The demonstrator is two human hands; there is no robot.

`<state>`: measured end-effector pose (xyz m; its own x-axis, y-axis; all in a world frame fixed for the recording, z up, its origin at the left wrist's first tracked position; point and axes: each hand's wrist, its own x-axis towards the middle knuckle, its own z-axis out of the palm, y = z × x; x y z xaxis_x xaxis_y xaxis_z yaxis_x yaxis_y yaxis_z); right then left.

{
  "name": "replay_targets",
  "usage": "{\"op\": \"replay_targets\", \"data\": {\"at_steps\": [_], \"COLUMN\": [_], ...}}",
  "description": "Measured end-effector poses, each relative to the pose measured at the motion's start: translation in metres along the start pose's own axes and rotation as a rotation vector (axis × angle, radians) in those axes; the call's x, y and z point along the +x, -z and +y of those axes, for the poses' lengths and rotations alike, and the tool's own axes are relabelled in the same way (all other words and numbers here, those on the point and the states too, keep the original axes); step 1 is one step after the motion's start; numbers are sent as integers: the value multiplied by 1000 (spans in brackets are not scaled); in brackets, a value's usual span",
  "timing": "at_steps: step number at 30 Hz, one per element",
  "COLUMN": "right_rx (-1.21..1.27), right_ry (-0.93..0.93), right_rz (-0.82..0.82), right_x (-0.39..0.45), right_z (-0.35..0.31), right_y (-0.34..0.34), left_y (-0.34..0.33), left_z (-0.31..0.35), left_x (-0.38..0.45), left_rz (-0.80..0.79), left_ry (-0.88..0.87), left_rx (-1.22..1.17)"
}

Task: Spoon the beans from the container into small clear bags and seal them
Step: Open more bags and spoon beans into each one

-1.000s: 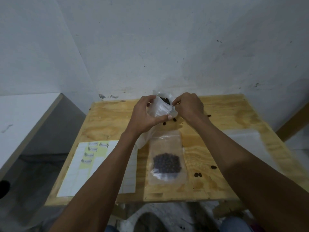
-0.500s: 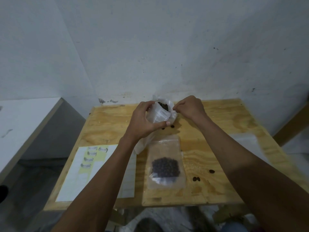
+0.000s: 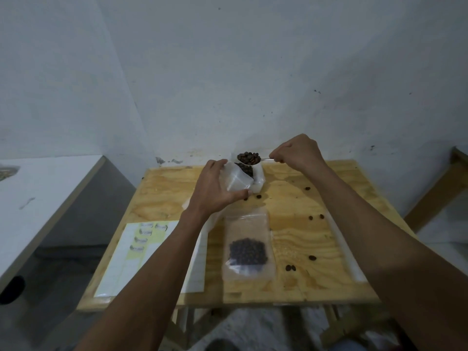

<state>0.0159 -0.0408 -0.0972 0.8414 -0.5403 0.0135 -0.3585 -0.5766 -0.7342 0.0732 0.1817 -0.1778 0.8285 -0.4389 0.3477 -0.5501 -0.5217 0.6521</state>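
The left hand [image 3: 215,188] curls around a small clear bag [image 3: 235,181], fingers over its far side and thumb at its near lower corner, holding it up with the mouth open toward the wall. Dark beans already sit in the open top of that bag. The right hand [image 3: 296,153] pinches the handle of a spoon [image 3: 249,158], fingers curled down over it; the spoon bowl is heaped with brown beans and hovers just above the bag's mouth. Right behind the held bag stands a white container [image 3: 259,179], mostly hidden by bag and hand, so whether the bag touches it cannot be told.

On the wooden tabletop [image 3: 298,239], nearer the person, a filled bag [image 3: 247,247] lies flat with a dark clump of beans in its lower half. Loose beans [image 3: 312,257] are scattered over the wood to its right and just below the left hand. A sheet of labels [image 3: 141,252] lies at the left under the left forearm, with a few small stickers near its top. A pale flat plastic sheet [image 3: 354,269] lies along the right side, partly under the right forearm
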Motion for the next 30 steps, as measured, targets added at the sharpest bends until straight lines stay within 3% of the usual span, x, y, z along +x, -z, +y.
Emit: {"op": "replay_targets", "data": {"at_steps": [4, 9, 13, 19, 26, 30], "right_rx": [-57, -170, -224, -171, -351, -387], "right_ry": [42, 230, 332, 196, 131, 150], "right_rz": [-26, -36, 45, 209, 120, 202], "right_x": [-11, -34, -44, -31, -17, -6], "right_z": [-8, -11, -10, 4, 15, 18], "right_y": [6, 0, 2, -2, -40, -56], "left_y": [1, 1, 2, 8, -2, -10], "left_z": [9, 21, 22, 12, 10, 9], "left_x": [-1, -3, -6, -6, -1, 7], "left_rz": [40, 57, 60, 79, 46, 60], "left_ry": [2, 0, -1, 4, 20, 45], "left_rx": [-8, -11, -1, 3, -28, -119]}}
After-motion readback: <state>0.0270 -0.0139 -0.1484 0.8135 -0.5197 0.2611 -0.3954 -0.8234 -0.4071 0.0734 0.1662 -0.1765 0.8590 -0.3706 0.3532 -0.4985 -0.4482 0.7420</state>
